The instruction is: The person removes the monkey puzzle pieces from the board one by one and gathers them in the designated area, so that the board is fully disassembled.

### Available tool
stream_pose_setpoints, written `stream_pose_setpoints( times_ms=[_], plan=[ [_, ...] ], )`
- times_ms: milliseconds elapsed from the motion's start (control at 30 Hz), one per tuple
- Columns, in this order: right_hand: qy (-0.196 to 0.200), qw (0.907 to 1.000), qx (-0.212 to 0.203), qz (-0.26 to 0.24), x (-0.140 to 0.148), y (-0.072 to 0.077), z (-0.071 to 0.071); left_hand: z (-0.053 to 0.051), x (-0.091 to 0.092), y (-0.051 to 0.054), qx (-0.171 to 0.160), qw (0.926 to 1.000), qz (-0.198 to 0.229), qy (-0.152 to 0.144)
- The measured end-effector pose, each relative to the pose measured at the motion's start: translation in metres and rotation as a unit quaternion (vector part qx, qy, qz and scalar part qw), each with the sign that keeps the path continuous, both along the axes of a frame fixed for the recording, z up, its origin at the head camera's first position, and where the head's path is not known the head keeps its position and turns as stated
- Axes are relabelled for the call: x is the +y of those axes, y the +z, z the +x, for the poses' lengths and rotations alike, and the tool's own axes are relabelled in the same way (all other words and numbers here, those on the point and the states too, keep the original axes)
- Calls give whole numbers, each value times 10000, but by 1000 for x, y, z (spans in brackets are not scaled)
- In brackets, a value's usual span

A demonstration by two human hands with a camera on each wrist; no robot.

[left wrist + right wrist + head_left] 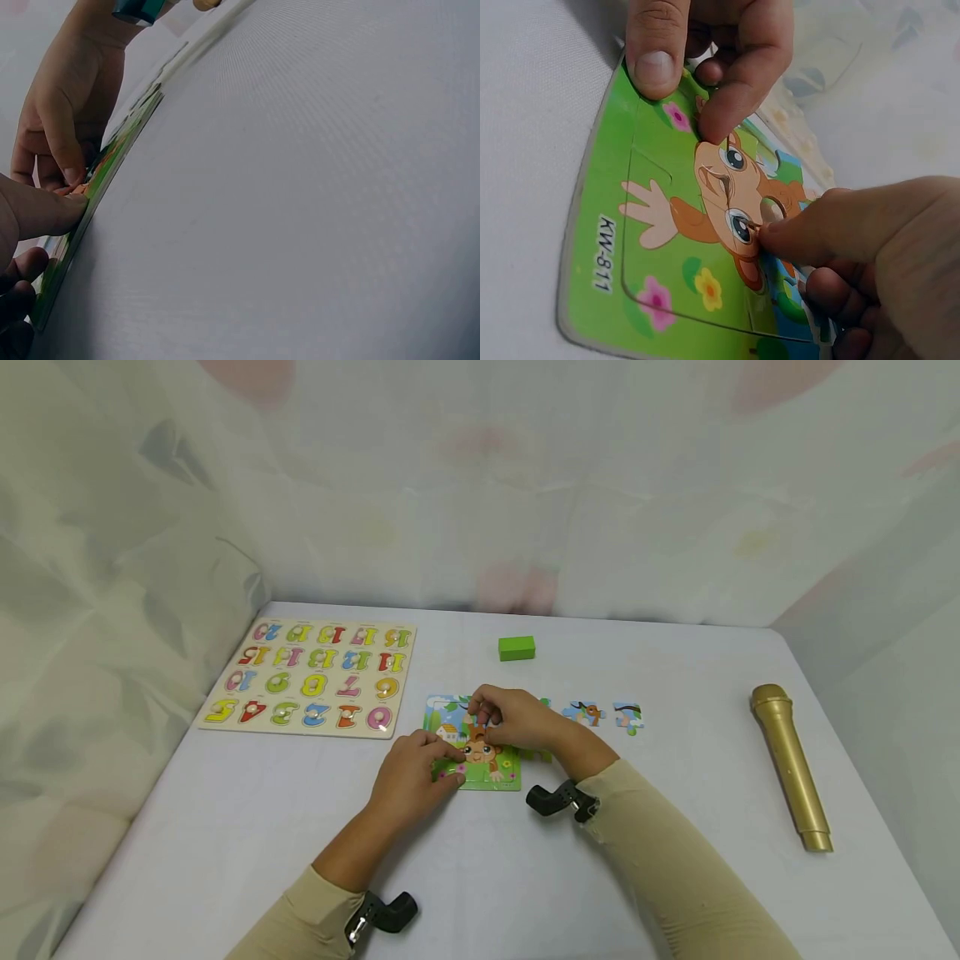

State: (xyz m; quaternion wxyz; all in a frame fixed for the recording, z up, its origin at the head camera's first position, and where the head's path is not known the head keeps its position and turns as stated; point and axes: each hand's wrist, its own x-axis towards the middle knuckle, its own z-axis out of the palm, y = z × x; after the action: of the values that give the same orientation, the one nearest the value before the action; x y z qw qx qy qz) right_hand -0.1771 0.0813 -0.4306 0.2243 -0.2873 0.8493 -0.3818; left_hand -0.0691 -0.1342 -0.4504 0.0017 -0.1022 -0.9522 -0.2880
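Observation:
A monkey jigsaw puzzle in a green-edged tray [491, 786] lies on the white table. My left hand [408, 777] rests at its left side, thumb and index finger touching the puzzle's face, as the right wrist view also shows. Over the upper middle, my right hand [517, 718] pinches a puzzle piece [786, 192] between thumb and curled fingers, at the top of the monkey's head. The hand covers much of that piece. Just right of the tray lie loose puzzle pieces, one with a small brown animal [588, 713] and one with a branch [628, 717]. Others are partly hidden behind the right hand.
A wooden number board [405, 677] lies at the back left. Behind the puzzle sits a green block [517, 649]. A gold microphone [793, 768] lies at the far right. Patterned cloth walls surround the table at the back and sides.

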Motion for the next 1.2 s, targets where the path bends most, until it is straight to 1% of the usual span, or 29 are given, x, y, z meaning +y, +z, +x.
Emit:
stream_pose_setpoints(
  times_ms=[300,533,667,900,1033,1200],
  plan=[
    [34,9997,-108,-229,2,-3,1,-1,1,-1,-3,10000,-1,-39],
    [38,9969,-500,-602,3,-2,2,-2,1,-3,-27,10000,-4,-48],
    [9,9954,-647,-702,5,1,3,-2,2,-3,-60,10000,12,-56],
    [-74,9978,-479,-463,11,7,0,-3,2,-3,-52,10000,37,-73],
    [-121,9986,-374,-361,19,10,0,-3,0,-5,-14,10000,-8,-74],
    [-179,9985,-412,-329,33,12,3,-2,-2,-6,22,10000,1,-60]
  ],
)
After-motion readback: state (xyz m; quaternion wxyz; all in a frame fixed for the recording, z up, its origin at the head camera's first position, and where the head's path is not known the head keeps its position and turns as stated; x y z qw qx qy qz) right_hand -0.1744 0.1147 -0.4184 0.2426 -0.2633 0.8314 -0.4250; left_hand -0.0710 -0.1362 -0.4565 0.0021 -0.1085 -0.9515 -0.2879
